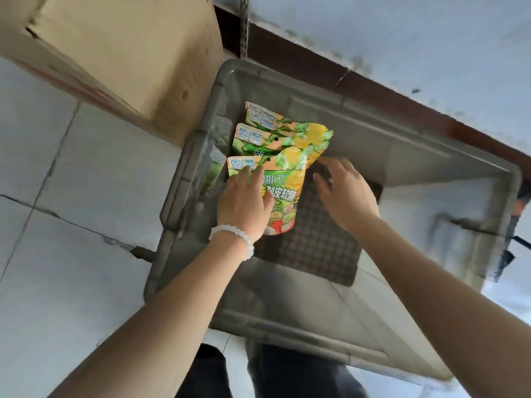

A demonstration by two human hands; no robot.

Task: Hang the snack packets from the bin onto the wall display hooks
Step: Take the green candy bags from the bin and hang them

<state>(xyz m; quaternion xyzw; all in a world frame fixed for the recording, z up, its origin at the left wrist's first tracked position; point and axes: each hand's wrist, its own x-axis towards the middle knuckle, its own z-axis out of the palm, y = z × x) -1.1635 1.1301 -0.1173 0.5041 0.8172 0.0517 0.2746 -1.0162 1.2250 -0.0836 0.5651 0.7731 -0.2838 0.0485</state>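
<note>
Several green and orange snack packets (283, 150) lie overlapped at the far left of a grey plastic bin (184, 179) on the floor. My left hand (244, 205), with a white bead bracelet on the wrist, rests flat on the nearest packet (284, 188), fingers spread over its upper left part. My right hand (344, 193) reaches in from the right, its fingertips at the right edge of the packets; whether it grips one is hidden. No wall hooks are in view.
A large cardboard box (120, 58) stands against the bin's far left side. The bin's floor is a dark grid (316, 239). A brown skirting (373, 87) and pale wall run behind it. Light floor tiles (57, 196) lie to the left.
</note>
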